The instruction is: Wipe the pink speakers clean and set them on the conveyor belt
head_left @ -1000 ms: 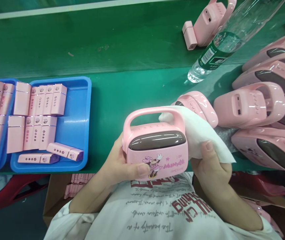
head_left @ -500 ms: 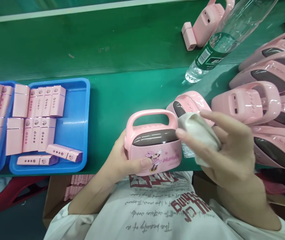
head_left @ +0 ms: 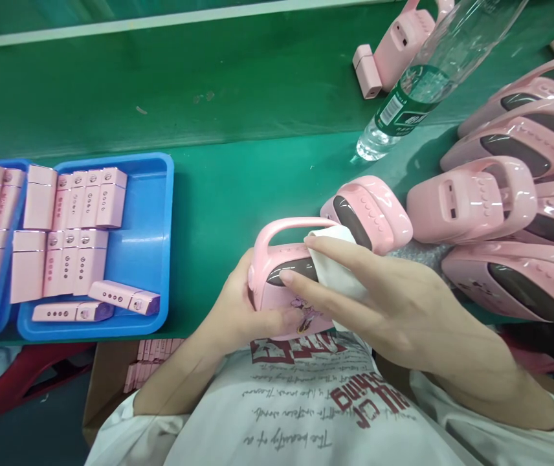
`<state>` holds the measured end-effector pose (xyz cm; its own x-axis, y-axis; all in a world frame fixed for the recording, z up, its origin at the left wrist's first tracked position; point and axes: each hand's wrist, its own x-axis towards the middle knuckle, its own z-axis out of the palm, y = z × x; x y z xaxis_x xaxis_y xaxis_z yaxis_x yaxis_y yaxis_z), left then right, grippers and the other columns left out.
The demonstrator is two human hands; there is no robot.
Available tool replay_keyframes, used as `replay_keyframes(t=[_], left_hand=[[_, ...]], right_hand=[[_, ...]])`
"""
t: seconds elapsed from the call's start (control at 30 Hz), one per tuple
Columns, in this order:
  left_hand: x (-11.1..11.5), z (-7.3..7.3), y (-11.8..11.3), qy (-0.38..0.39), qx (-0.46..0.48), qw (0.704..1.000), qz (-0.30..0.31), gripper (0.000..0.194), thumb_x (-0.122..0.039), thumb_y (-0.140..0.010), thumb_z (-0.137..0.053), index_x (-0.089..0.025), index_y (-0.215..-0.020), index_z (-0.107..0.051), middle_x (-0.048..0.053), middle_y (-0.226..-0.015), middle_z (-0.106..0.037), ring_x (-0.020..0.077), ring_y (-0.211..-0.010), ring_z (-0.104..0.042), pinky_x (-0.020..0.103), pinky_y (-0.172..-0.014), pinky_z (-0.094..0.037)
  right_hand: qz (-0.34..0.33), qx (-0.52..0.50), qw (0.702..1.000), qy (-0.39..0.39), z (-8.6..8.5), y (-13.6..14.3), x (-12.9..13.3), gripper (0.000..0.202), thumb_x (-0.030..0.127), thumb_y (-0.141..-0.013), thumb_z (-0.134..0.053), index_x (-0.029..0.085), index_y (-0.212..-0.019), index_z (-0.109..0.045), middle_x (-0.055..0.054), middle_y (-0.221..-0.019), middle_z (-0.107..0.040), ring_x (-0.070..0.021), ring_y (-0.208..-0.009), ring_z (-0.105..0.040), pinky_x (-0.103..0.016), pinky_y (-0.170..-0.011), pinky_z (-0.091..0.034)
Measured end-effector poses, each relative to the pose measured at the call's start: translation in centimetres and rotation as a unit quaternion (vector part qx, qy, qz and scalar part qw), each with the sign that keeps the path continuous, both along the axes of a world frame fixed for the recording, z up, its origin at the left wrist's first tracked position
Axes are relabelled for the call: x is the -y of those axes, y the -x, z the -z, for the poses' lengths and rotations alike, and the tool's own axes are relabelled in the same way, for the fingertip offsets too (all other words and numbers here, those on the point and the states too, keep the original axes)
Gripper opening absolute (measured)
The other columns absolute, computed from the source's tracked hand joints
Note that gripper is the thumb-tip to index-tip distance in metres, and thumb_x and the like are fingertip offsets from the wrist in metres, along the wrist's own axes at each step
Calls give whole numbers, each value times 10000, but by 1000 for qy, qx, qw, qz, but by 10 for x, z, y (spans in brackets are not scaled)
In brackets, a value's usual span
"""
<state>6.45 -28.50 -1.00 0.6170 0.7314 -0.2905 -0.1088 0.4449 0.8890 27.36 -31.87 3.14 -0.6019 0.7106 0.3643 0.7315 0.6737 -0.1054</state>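
Observation:
My left hand (head_left: 243, 310) grips a pink portable speaker (head_left: 281, 298) with a carrying handle, a dark glossy panel and a cartoon mouse print. Its thumb lies across the printed front, near the table's front edge. A white cloth (head_left: 338, 268) is held in my right hand (head_left: 369, 285) and covers the right side of the speaker's front and part of its handle. One right fingertip touches the dark panel. Just behind the right hand sits another pink speaker (head_left: 374, 217), apart from the held one.
Several pink speakers (head_left: 524, 278) crowd the right side. A clear bottle (head_left: 398, 113) with a green label stands at the back, near a speaker and a small pink box-shaped piece (head_left: 367, 71). On the left, a blue tray (head_left: 145, 252) holds several pink microphone-like sticks (head_left: 83, 259). Below is a cardboard box (head_left: 97, 382).
My right hand has moved left, bringing the cloth from beside the speaker onto its front and panel. The left hand keeps its hold, and the speaker has turned slightly.

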Motion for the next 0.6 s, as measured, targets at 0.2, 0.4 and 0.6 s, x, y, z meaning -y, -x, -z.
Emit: replay_keyframes(t=[0.2,0.4,0.6], left_hand=[[0,-1,0,1,12,1000,-12,705,-309,-689,-822,-179,-1311,-519,111,-1246,-669,319,-1104,-660,364,-840,-583],[2,-4,1,6,16,1000,-21,709,-308,-691,-821,-178,-1315,-509,117,-1251,-656,324,-1139,-640,423,-916,-563],[4,-2,2,7,3,999,-45,735,-328,-667,-835,-178,-1308,-507,121,-1226,-664,317,-1091,-660,426,-892,-573]], right_hand=[[-1,-17,1000,3,2,-1,0,353,98,-977,-390,194,-1275,-554,-116,-1237,-662,-154,-796,-676,-261,-551,-497],[2,-29,1000,11,5,-3,3,360,106,-972,-429,200,-1286,-580,-109,-1265,-646,-183,-938,-685,-264,-624,-550],[1,-56,998,37,7,-11,5,370,90,-964,-455,177,-1300,-583,-144,-1307,-619,-236,-1159,-646,-302,-779,-619]])
